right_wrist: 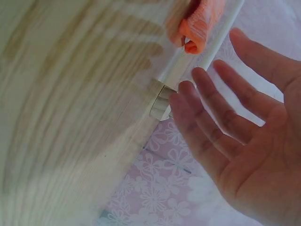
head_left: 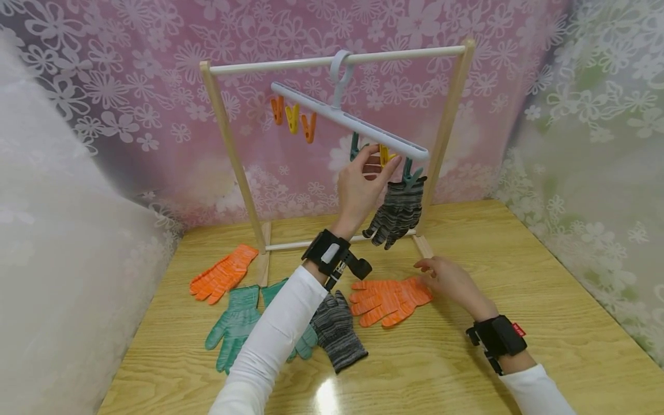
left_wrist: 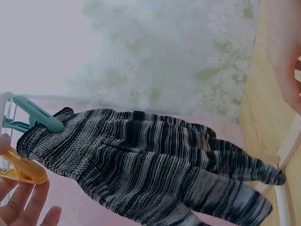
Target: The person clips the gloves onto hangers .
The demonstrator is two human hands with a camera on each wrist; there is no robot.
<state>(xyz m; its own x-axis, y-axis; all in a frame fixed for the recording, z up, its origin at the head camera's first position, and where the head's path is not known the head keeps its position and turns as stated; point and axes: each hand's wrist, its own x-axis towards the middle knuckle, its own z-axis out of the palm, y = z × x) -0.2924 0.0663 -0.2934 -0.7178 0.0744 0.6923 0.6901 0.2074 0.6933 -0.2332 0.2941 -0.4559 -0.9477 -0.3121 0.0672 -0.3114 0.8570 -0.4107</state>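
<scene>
My left hand [head_left: 358,187] is raised to the hanger [head_left: 358,124] and pinches a yellow clothespin [left_wrist: 27,170] between thumb and fingers. Beside it, a green clothespin [left_wrist: 40,115] grips the cuff of a black-and-grey striped knit glove [left_wrist: 136,160], which hangs fingers down in the head view. Low over the table, my right hand [head_left: 453,282] holds nothing, its fingers spread loosely in the right wrist view. Next to it lies an orange glove [head_left: 391,300], cuff toward the hand. Whether the fingertips touch that cuff is unclear.
A wooden stand with a white rail [head_left: 275,67] carries the hanger. Two orange clothespins and a yellow one [head_left: 292,119] hang at its left end. On the table lie another orange glove [head_left: 223,274], two green gloves [head_left: 238,320] and a striped glove [head_left: 339,331], partly behind my left arm.
</scene>
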